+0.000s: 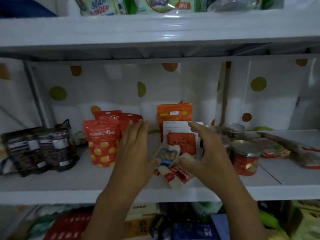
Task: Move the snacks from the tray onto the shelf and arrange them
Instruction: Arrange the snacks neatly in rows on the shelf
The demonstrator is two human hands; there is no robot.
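Two hands are hovering over the middle shelf (pixel 52 184). The left hand (pixel 135 149) and the right hand (pixel 209 153) are each showing a spread grip, fingers straight, thumbs touching the small packets (pixel 171 168) lying between them near the shelf's front edge: one blue, at least two white-and-red. Three red pouches (pixel 102 142) are standing to the left, two jars (pixel 245 158) to the right.

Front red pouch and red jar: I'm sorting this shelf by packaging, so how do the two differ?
The pouch is a soft opaque bag printed with yellow shapes; the jar is a clear cylinder with a metal lid. The pouch stands left on the shelf, the jar further right. The pouch looks taller than the jar. Both stand upright.
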